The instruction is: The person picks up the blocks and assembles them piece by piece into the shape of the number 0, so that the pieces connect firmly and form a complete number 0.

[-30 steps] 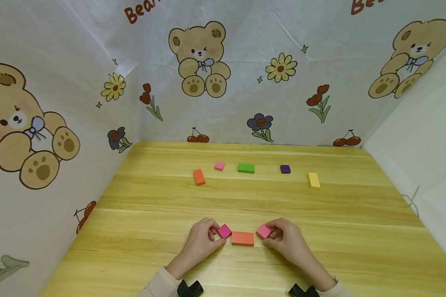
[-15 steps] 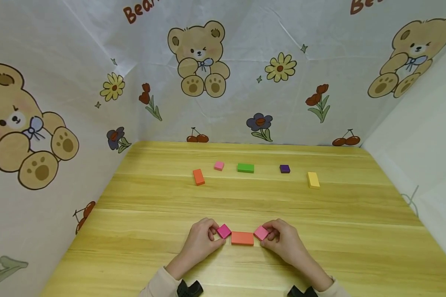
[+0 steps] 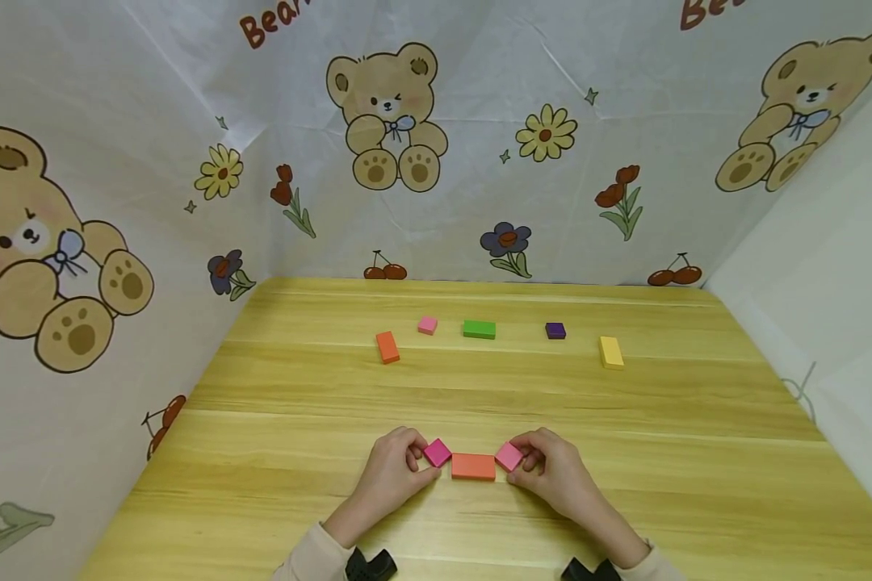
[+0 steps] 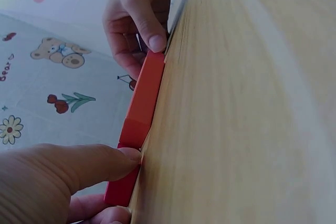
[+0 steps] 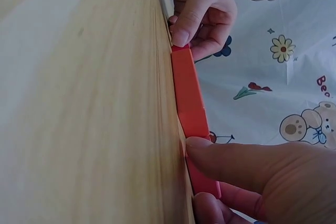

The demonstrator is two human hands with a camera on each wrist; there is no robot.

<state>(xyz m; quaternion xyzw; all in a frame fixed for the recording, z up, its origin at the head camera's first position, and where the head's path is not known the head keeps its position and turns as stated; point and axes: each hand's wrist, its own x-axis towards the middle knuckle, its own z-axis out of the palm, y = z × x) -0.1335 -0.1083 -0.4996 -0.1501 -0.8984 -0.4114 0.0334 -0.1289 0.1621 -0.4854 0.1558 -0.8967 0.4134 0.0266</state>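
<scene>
An orange-red rectangular block [image 3: 473, 466] lies flat on the wooden table near its front. At its left end, my left hand [image 3: 396, 466] pinches a magenta square block [image 3: 438, 453] between thumb and fingers, turned cornerwise. On the other side, my right hand [image 3: 555, 468] pinches a pink square block [image 3: 509, 457], also turned cornerwise, its corner right at the orange-red block's right end. In the left wrist view the magenta block [image 4: 121, 188] meets the end of the orange-red block [image 4: 144, 93]. The right wrist view shows the thumb over part of the pink block [image 5: 203, 178].
Farther back on the table [image 3: 320, 395] lie an orange block [image 3: 387, 347], a small pink block [image 3: 427, 325], a green block [image 3: 479, 329], a dark purple block [image 3: 555, 331] and a yellow block [image 3: 610, 353]. A bear-printed cloth [image 3: 465, 202] stands behind.
My right hand has moved slightly left, bringing the pink block up to the orange-red block's right end. The left hand and magenta block stay in place.
</scene>
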